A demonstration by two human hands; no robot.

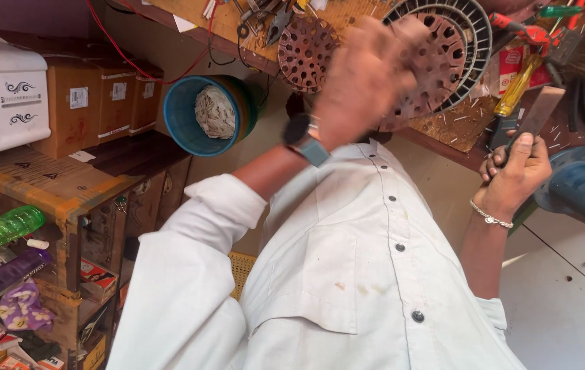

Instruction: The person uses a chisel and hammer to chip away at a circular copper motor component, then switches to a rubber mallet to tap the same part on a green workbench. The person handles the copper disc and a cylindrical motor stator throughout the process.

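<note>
Cluttered workbench [457, 127] with tools, seen over a white shirt [354, 274].
Left hand [364, 79], blurred, closes loosely on a rusty perforated disc [436, 65] inside a round slotted ring [474, 31]; right hand [515, 175] grips a flat chisel [536, 116] at the bench edge. Brush [580, 55], screwdriver [518, 85] and blue motor [583, 188] crowd close.

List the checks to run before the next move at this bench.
1. Right hand gripping the flat-bladed tool: ok, fingers closed round it.
2. Left hand holding the rusty perforated disc: cannot tell, blurred.
3. Disc seated in the grey ribbed ring: cannot tell, hand covers it.
4. Blade apart from left hand: ok.
5. Bench uncluttered: not ok, yellow-handled screwdriver and brush lie close.
</note>
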